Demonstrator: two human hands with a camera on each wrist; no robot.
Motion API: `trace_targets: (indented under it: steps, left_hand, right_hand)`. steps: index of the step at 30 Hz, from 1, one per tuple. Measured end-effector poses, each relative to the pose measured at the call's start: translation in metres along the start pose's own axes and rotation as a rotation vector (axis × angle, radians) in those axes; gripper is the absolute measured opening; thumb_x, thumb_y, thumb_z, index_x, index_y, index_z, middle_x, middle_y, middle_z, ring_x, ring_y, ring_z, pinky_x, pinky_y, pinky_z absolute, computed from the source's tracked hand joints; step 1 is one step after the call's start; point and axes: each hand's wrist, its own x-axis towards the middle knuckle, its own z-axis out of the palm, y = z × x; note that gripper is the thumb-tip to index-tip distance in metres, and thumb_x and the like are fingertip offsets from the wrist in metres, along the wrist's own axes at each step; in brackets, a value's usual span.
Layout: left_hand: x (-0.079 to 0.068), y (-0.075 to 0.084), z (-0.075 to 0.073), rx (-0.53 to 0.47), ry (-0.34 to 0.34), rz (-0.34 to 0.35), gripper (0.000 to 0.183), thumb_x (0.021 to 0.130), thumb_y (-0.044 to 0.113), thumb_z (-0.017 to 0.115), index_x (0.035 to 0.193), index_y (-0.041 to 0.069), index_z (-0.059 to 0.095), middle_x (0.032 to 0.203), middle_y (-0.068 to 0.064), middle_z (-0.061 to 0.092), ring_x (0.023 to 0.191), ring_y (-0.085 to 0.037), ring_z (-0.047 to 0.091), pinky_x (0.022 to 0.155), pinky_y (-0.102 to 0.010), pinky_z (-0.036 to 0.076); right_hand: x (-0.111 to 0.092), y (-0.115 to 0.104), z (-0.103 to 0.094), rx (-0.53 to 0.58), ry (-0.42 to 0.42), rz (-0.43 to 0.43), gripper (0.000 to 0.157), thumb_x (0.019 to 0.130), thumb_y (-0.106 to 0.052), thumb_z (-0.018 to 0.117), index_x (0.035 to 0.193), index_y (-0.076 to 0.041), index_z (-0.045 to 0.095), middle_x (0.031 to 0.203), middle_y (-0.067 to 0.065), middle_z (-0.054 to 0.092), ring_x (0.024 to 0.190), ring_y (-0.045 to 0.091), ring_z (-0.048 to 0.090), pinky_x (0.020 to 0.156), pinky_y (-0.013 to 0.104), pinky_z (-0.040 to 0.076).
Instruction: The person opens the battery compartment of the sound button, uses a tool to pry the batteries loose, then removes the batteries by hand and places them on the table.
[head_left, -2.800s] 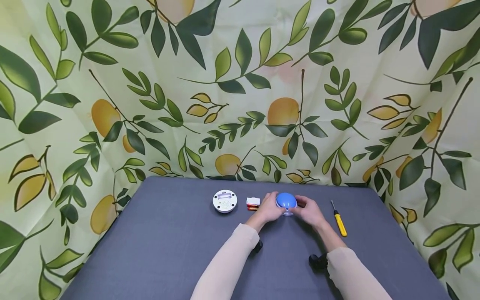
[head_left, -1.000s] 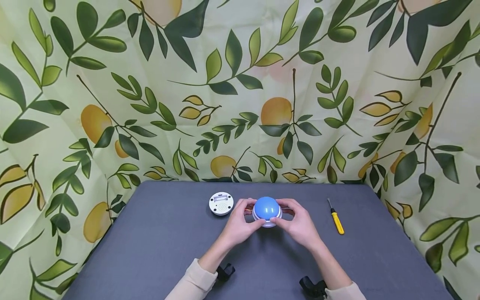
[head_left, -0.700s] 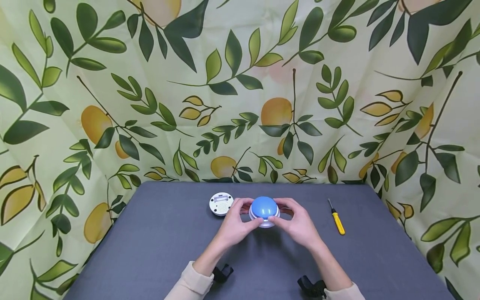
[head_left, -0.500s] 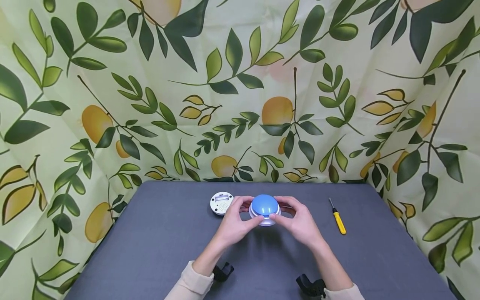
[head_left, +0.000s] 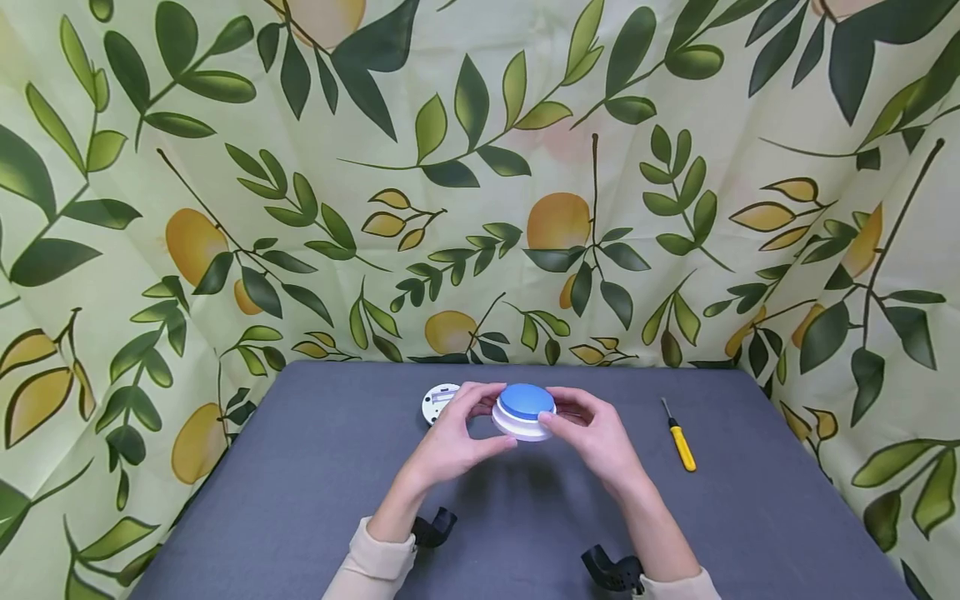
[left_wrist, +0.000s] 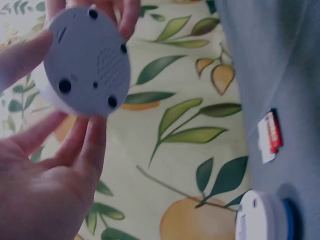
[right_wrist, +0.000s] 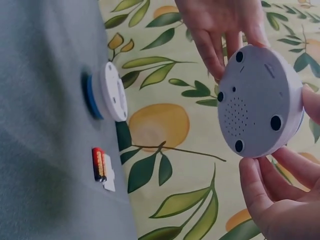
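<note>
Both hands hold a round push-button buzzer [head_left: 527, 402] with a blue dome and white base, raised above the table and tilted. My left hand [head_left: 450, 433] grips its left side, the thumb low at the near edge of the base. On the other side, my right hand [head_left: 600, 433] grips the rim with its thumb at the near edge of the dome. Both wrist views show the white underside [right_wrist: 255, 105] with dark round feet and speaker holes. A second buzzer [head_left: 435, 402] lies upside down with its battery compartment uncovered, partly behind my left hand.
A red battery pair [right_wrist: 99, 164] lies by a small white piece [right_wrist: 109, 172] on the table, hidden in the head view. A yellow-handled screwdriver [head_left: 681, 442] lies on the right of the grey table [head_left: 330, 483]. Patterned cloth [head_left: 480, 208] hangs around behind.
The buzzer has come left from its earlier spot, then risen and tilted so its base side shows. My left thumb has slid down from the dome's front to the base edge.
</note>
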Motion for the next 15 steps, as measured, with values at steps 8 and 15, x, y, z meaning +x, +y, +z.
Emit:
trace_targets:
  steps: [8,15]
  left_hand:
    - [0.003,-0.006,-0.006,-0.033,-0.007,-0.016,0.051,0.084,0.011,0.084,0.131,0.008,0.065,0.118,-0.001,0.060,0.106,-0.017,0.060,0.096,-0.031,0.051]
    - [0.004,-0.009,-0.006,-0.088,0.023,-0.073,0.048,0.087,0.013,0.082,0.131,0.006,0.065,0.117,-0.007,0.061,0.107,-0.021,0.060,0.098,-0.039,0.051]
  right_hand:
    - [0.000,0.000,0.002,0.001,-0.013,0.061,0.039,0.098,-0.027,0.068,0.129,-0.004,0.066,0.120,0.013,0.065,0.105,0.026,0.059,0.092,0.037,0.049]
    - [-0.001,0.000,0.001,0.057,-0.051,0.034,0.039,0.100,-0.021,0.065,0.133,0.000,0.063,0.120,0.018,0.065,0.102,0.027,0.064,0.091,0.030,0.053]
